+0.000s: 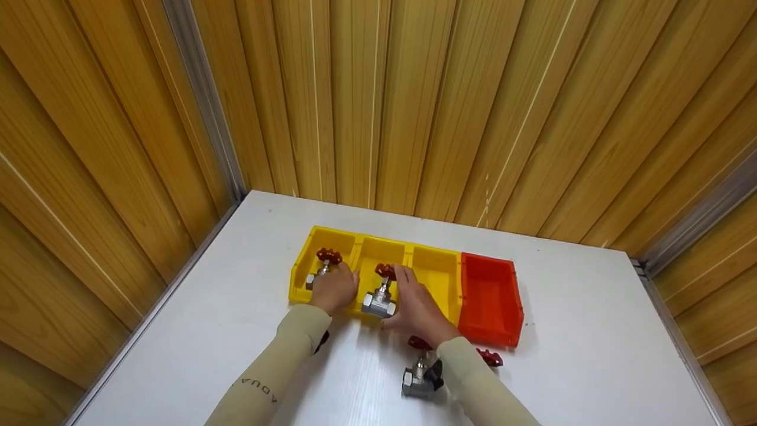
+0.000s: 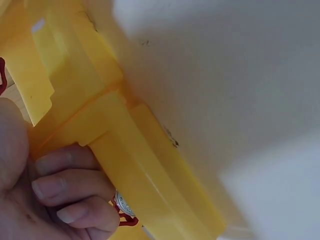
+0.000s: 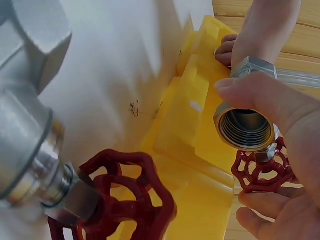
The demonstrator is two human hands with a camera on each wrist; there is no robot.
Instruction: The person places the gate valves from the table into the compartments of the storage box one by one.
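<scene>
My right hand (image 1: pixel 417 305) holds a metal valve with a red handwheel (image 1: pixel 379 300) over the second yellow bin from the left (image 1: pixel 378 251). In the right wrist view my thumb lies along the body of this valve (image 3: pixel 245 127), its threaded opening facing the camera, and the fingers are by the handwheel. My left hand (image 1: pixel 336 290) grips the divider wall at the front of the leftmost yellow bin (image 1: pixel 303 266), fingers curled beside the yellow plastic (image 2: pixel 127 160) in the left wrist view. Another red-wheeled valve (image 1: pixel 323 269) sits in that bin, partly behind the hand.
A third yellow bin (image 1: pixel 434 269) and a red bin (image 1: pixel 488 296) continue the row to the right. In front stands a valve (image 1: pixel 419 381) beside a black part (image 1: pixel 434 374). Another red handwheel (image 1: pixel 489 357) shows past my right sleeve. Wood-patterned walls (image 1: pixel 390 106) enclose the white table (image 1: pixel 254 248).
</scene>
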